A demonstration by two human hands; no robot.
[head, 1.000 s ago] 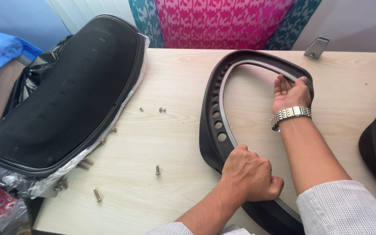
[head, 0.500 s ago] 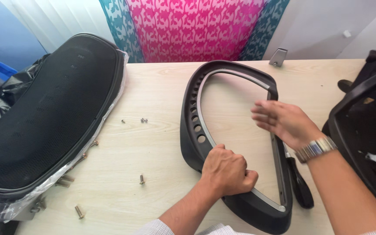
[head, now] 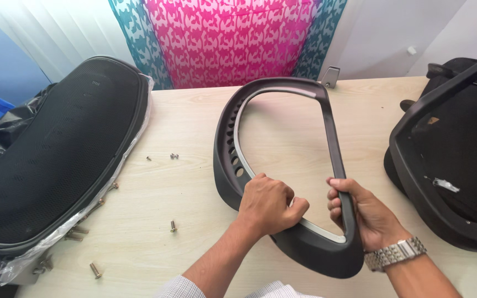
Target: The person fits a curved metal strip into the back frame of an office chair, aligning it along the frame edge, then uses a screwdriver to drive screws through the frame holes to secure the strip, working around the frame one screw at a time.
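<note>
A black plastic chair frame [head: 224,138], a closed loop with a row of holes along its left side, lies on the light wooden table [head: 183,116]. My left hand [head: 269,204] is closed around the frame's lower left rail. My right hand [head: 362,212], with a metal watch on its wrist, grips the lower right rail, fingers wrapped around it. The frame's far end points toward the curtain.
A black mesh seat cushion [head: 56,165] in clear plastic wrap lies at the left. Another black chair part [head: 454,160] sits at the right edge. Several loose screws [head: 173,225] are scattered on the table between cushion and frame. A pink and teal curtain [head: 233,38] hangs behind.
My right hand moved from the frame's far right rim down to its lower right rail and closed on it. The view shifted, and the right-hand chair part came into sight.
</note>
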